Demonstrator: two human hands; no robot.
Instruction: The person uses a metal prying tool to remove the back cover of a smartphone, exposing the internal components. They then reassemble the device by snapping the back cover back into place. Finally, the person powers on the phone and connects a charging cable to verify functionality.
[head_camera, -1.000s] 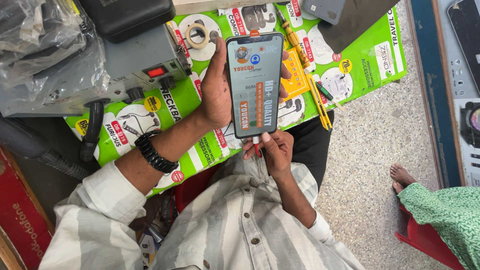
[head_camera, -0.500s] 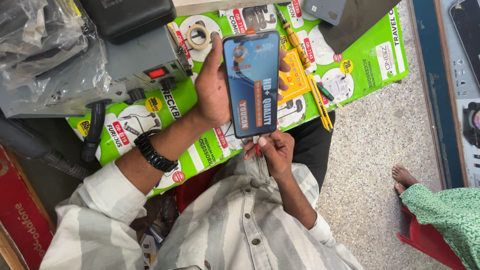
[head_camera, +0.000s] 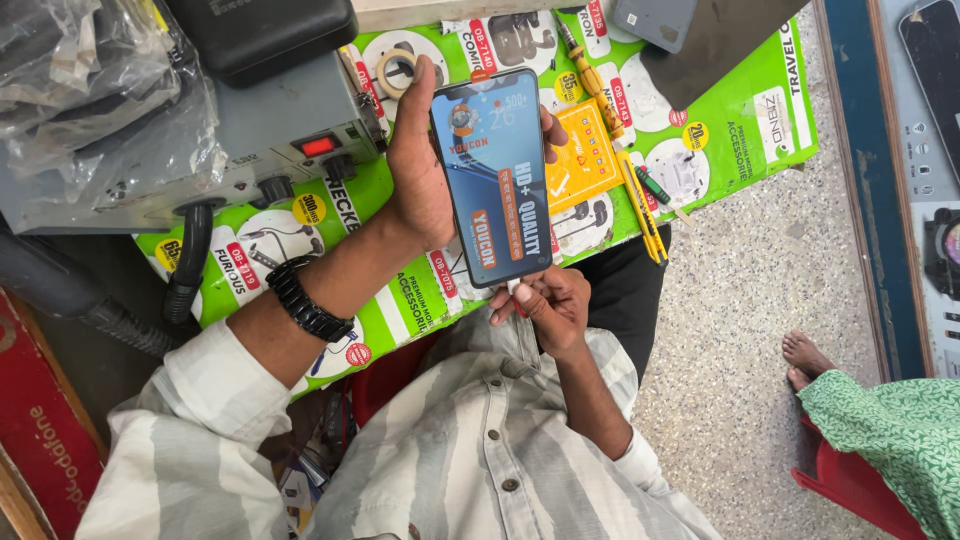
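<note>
My left hand (head_camera: 415, 170), with a black beaded bracelet (head_camera: 305, 305) on its wrist, grips a smartphone (head_camera: 492, 175) by its sides and holds it upright above the worktop. The phone's front is covered by a blue printed film with orange bands. My right hand (head_camera: 550, 305) is just below the phone, thumb and forefinger pinched on a small tab (head_camera: 514, 289) at the phone's bottom edge.
A green printed poster (head_camera: 740, 110) covers the worktop. On it are a grey machine with a red switch (head_camera: 290, 150), a black hose (head_camera: 190, 265), a tape roll (head_camera: 395, 72) and a yellow-handled tool (head_camera: 640, 200). Another person's bare foot (head_camera: 810, 355) rests on the speckled floor at right.
The phone has tilted, its top leaning slightly left, and my left hand has turned with it. My right hand stays pinched at the phone's bottom edge.
</note>
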